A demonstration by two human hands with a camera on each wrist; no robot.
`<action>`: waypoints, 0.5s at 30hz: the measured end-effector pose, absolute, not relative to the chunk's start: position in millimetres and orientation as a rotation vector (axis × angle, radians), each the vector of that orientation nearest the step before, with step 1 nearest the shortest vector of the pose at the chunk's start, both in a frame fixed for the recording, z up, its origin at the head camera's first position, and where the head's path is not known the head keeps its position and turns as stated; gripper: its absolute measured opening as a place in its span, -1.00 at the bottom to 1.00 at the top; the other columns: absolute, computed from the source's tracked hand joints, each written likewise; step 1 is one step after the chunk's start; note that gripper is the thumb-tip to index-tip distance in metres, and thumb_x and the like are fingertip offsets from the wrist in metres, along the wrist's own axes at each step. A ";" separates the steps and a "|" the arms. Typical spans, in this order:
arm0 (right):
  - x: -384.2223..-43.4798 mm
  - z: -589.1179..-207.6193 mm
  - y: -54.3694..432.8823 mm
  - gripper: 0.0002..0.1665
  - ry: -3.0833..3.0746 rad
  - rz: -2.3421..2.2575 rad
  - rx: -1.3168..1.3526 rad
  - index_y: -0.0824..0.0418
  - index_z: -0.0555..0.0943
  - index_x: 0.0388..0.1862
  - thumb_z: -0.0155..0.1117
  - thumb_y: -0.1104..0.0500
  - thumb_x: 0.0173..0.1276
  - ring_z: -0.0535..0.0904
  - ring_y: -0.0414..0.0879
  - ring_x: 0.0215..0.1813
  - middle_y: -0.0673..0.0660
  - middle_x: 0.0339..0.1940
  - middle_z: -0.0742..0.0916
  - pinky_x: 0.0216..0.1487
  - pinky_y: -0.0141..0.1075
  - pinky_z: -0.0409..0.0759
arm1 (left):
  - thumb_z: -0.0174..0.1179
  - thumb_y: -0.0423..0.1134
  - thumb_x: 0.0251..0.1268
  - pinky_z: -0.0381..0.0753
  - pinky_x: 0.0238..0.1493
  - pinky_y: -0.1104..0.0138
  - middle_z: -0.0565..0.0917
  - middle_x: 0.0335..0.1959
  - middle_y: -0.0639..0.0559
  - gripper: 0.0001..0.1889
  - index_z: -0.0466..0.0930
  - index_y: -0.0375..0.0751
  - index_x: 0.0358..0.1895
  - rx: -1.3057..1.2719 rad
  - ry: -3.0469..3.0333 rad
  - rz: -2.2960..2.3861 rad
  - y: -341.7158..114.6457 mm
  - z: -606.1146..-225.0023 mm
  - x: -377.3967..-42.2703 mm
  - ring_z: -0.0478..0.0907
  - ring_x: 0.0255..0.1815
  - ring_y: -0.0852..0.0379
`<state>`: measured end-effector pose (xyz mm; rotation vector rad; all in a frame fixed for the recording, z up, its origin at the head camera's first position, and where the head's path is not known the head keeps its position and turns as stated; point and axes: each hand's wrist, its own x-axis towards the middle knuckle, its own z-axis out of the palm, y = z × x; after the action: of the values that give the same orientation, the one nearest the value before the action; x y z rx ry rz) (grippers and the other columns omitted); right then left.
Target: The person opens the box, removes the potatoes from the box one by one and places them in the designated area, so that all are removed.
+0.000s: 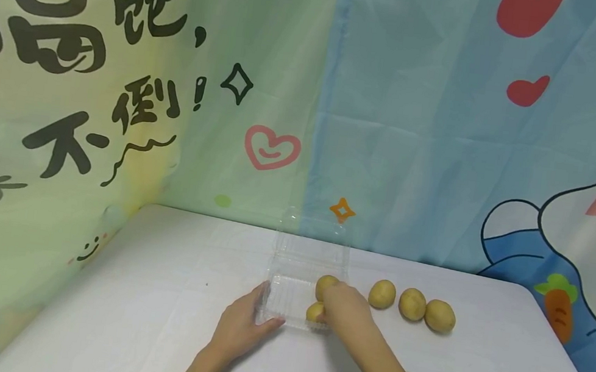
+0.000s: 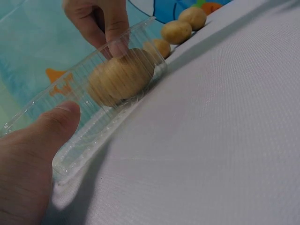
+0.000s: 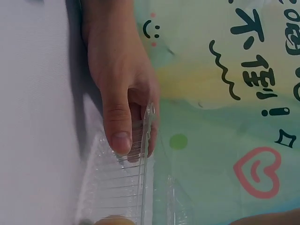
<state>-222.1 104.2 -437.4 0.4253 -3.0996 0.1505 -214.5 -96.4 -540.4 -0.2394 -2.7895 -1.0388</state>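
Note:
A clear plastic container (image 1: 285, 298) sits on the table, its hinged lid (image 1: 310, 243) raised at the back. My left hand (image 1: 240, 327) grips its near left corner, with the thumb (image 2: 58, 124) on the front wall and the fingers at the left side. Two potatoes are at the right end of the container: a nearer potato (image 1: 313, 312) and a farther potato (image 1: 324, 286). My right hand (image 1: 347, 311) reaches in from the right and pinches the nearer one, fingertips on its top in the left wrist view. The hand partly hides both potatoes.
Outside the container, three potatoes stand in a row to the right: one (image 1: 382, 294), a middle one (image 1: 413, 304) and the rightmost (image 1: 440, 316). White cloth covers the table (image 1: 150, 316). A printed curtain (image 1: 409, 131) hangs behind its back edge.

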 end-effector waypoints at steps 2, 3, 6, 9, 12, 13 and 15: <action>-221.3 -435.2 102.2 -0.69 -3.109 0.123 0.425 0.15 0.60 -0.57 0.60 0.09 -0.15 0.40 -0.14 -0.54 0.05 -0.59 0.61 -0.54 -0.29 0.47 | 0.24 0.30 0.04 0.47 0.26 0.02 0.50 0.27 -0.17 -0.09 0.27 -0.21 0.38 -0.248 -2.788 -1.034 -95.9 -540.1 -214.4 0.47 0.26 -0.16; -220.9 -434.4 101.8 -0.68 -3.109 0.113 0.427 0.15 0.59 -0.58 0.60 0.09 -0.15 0.39 -0.14 -0.55 0.05 -0.60 0.60 -0.55 -0.30 0.46 | 0.23 0.31 0.05 0.47 0.26 0.02 0.50 0.27 -0.17 -0.09 0.27 -0.21 0.38 -0.252 -2.789 -1.030 -95.7 -539.8 -214.3 0.48 0.25 -0.16; -219.8 -432.9 101.8 -0.68 -3.105 0.111 0.437 0.15 0.57 -0.60 0.59 0.11 -0.14 0.37 -0.13 -0.57 0.04 -0.63 0.57 -0.58 -0.31 0.44 | 0.23 0.31 0.05 0.46 0.26 0.01 0.49 0.28 -0.17 -0.09 0.26 -0.21 0.38 -0.254 -2.794 -1.032 -95.6 -539.4 -214.1 0.47 0.26 -0.16; -219.8 -433.0 104.0 -0.68 -3.087 0.124 0.486 0.14 0.56 -0.63 0.59 0.08 -0.13 0.35 -0.14 -0.58 0.02 -0.66 0.54 -0.58 -0.32 0.41 | 0.23 0.31 0.05 0.46 0.27 0.02 0.49 0.28 -0.15 -0.09 0.26 -0.20 0.39 -0.243 -2.800 -1.033 -96.0 -538.6 -214.1 0.46 0.27 -0.16; -220.8 -434.2 106.6 -0.66 -3.068 0.138 0.555 0.12 0.54 -0.67 0.57 0.04 -0.12 0.31 -0.16 -0.58 -0.01 -0.68 0.49 -0.58 -0.33 0.36 | 0.23 0.30 0.06 0.46 0.27 0.00 0.49 0.28 -0.16 -0.10 0.27 -0.21 0.38 -0.246 -2.804 -1.028 -96.5 -537.7 -213.8 0.46 0.26 -0.16; -221.2 -434.6 107.4 -0.66 -3.065 0.147 0.576 0.12 0.54 -0.67 0.57 0.04 -0.12 0.30 -0.16 -0.57 -0.02 -0.69 0.48 -0.58 -0.33 0.34 | 0.23 0.30 0.06 0.46 0.27 0.00 0.49 0.28 -0.15 -0.10 0.26 -0.21 0.38 -0.246 -2.806 -1.029 -96.6 -537.5 -213.7 0.46 0.27 -0.16; -222.2 -436.0 108.5 -0.66 -3.061 0.169 0.609 0.12 0.54 -0.67 0.56 0.03 -0.11 0.28 -0.16 -0.57 -0.03 -0.69 0.45 -0.57 -0.33 0.30 | 0.23 0.30 0.06 0.45 0.27 0.00 0.49 0.28 -0.17 -0.10 0.26 -0.21 0.38 -0.251 -2.806 -1.038 -96.7 -537.0 -213.1 0.46 0.27 -0.17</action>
<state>-222.2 108.5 -436.0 0.6090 -3.0608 0.1687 -213.1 -96.7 -537.0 -0.2510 -2.8061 -1.0382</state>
